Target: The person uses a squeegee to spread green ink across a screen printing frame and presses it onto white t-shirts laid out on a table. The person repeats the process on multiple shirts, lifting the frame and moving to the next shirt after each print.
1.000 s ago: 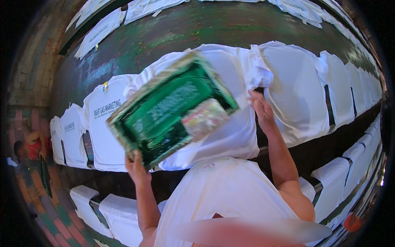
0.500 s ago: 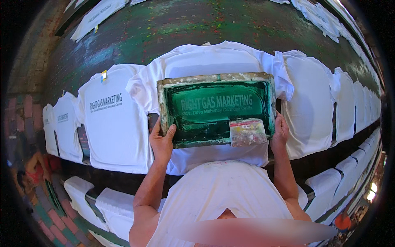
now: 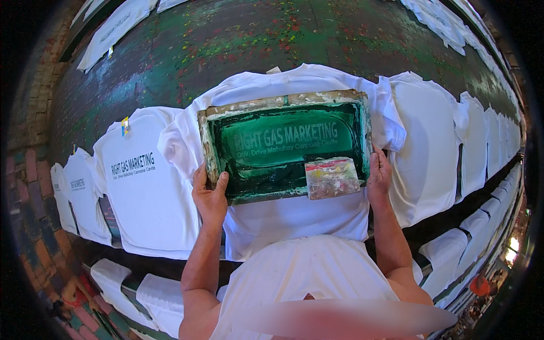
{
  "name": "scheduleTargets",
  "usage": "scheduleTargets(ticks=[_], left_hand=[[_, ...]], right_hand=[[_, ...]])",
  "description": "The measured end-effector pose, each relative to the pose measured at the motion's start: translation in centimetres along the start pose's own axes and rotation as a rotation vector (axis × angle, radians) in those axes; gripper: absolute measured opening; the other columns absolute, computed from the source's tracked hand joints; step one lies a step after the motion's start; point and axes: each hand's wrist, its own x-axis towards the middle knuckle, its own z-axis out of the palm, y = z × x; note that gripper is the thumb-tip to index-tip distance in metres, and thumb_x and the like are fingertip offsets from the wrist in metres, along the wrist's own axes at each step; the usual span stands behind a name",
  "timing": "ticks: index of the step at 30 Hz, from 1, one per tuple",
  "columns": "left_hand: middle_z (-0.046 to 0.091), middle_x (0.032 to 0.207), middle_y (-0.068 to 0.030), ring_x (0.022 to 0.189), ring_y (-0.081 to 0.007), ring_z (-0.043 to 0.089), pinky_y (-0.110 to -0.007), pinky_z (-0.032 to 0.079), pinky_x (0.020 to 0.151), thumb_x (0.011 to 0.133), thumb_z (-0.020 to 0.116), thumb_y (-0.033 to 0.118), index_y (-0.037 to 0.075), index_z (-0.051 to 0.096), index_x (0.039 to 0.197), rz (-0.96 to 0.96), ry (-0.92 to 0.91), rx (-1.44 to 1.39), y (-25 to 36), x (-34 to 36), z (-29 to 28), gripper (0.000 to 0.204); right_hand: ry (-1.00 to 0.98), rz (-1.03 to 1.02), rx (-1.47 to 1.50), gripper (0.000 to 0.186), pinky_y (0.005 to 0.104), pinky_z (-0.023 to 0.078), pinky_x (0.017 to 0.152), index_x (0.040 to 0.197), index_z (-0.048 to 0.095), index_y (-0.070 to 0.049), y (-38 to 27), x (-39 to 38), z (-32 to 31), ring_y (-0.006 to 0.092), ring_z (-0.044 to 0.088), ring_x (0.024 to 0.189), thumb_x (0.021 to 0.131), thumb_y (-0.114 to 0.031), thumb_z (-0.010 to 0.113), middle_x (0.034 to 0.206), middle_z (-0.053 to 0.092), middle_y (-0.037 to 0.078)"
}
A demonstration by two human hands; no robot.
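A screen-printing frame [image 3: 286,100] with a paint-crusted wooden rim and green mesh is between my two hands, over a white T-shirt [image 3: 294,221] spread on the long table. My left hand [image 3: 211,195] grips its left end, thumb up on the near corner. On the right end, the fingers of my right hand [image 3: 379,175] close round the side rim. A paint-smeared squeegee [image 3: 332,178] leans inside the frame at the near right, touched by neither hand. Dark green ink coats the mesh, where pale lettering shows. Whether the frame touches the shirt, I cannot tell.
To the left lies a white T-shirt [image 3: 150,204] with dark printed lettering, and more printed ones beyond it. Plain white T-shirts [image 3: 422,153] line the table to the right. Behind me, white shirts hang over another table's edge. A person [image 3: 79,292] is at the lower left.
The view has turned slightly, so the shirts on the left sit lower. The frame appears a little larger, more tilted and nearer the shirt's collar. Both hands keep their grip.
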Motion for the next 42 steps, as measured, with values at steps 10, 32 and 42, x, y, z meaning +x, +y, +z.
scheduleTargets(ticks=[10, 32, 42], left_hand=[[0.073, 0.130, -0.0149, 0.122, -0.0252, 0.066, -0.037, 0.049, 0.113, 0.101, 0.086, 0.012, -0.004, 0.072, 0.145, -0.043, 0.009, -0.003, -0.7, 0.4, 0.6, 0.049], [0.078, 0.091, -0.0166, 0.079, -0.0277, 0.075, -0.041, 0.060, 0.078, 0.095, 0.085, 0.007, -0.002, 0.056, 0.163, -0.139, 0.402, 0.049, -6.2, 5.0, -5.8, 0.074], [0.077, 0.116, -0.0217, 0.102, -0.0379, 0.076, -0.045, 0.062, 0.087, 0.095, 0.087, 0.014, -0.001, 0.063, 0.157, -0.014, 0.458, 0.324, -4.7, 4.2, -6.2, 0.068]], right_hand=[[0.010, -0.054, -0.091, 0.047, 0.0362, 0.048, 0.119, 0.155, 0.066, 0.005, -0.3, 0.4, 0.2, 0.0227, 0.067, 0.133, 0.123, -0.027, 0.054, 0.145, 0.074, 0.017], [0.030, -0.201, -0.156, 0.057, 0.0425, 0.044, 0.123, 0.158, 0.063, 0.005, 3.1, 2.3, -1.6, 0.0290, 0.063, 0.139, 0.123, -0.037, 0.048, 0.153, 0.069, 0.020], [0.027, -0.254, -0.292, 0.059, 0.0435, 0.043, 0.124, 0.158, 0.062, 0.007, 2.6, 2.2, -1.7, 0.0331, 0.062, 0.141, 0.123, -0.039, 0.049, 0.154, 0.068, 0.022]])
